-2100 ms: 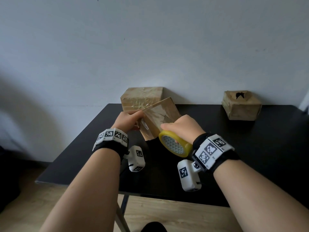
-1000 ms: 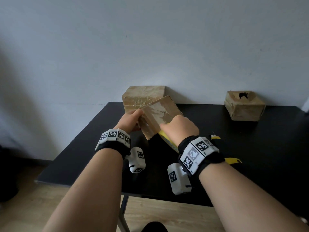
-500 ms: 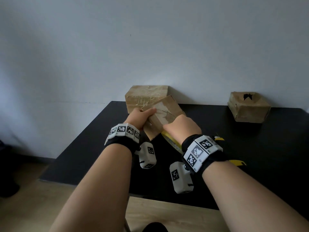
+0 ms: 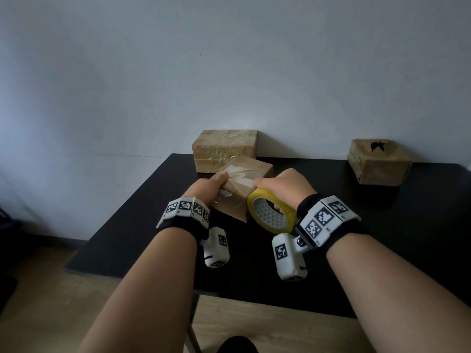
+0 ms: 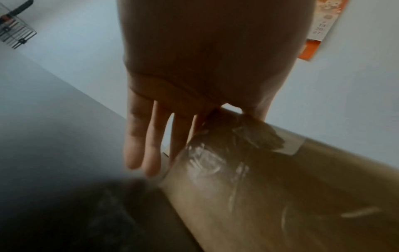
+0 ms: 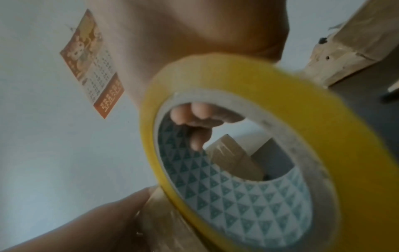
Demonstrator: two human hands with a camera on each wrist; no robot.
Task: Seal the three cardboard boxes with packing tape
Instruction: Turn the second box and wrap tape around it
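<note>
While the left hand (image 4: 206,189) grips the near box (image 4: 251,174) on the table (image 4: 382,225), thumb on top and fingers straight down its left side, the right hand (image 4: 285,186) holds the tape roll (image 4: 270,217) against the box's right face, fingers hooked through the core. A taped box (image 4: 224,146) stands just behind; a third box (image 4: 379,169) sits well apart at right.

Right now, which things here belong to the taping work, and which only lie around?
For the job: tape roll in right hand; near box held by left hand; back box; far right box.
Lying about: wall calendar; wire rack, blurred.
</note>
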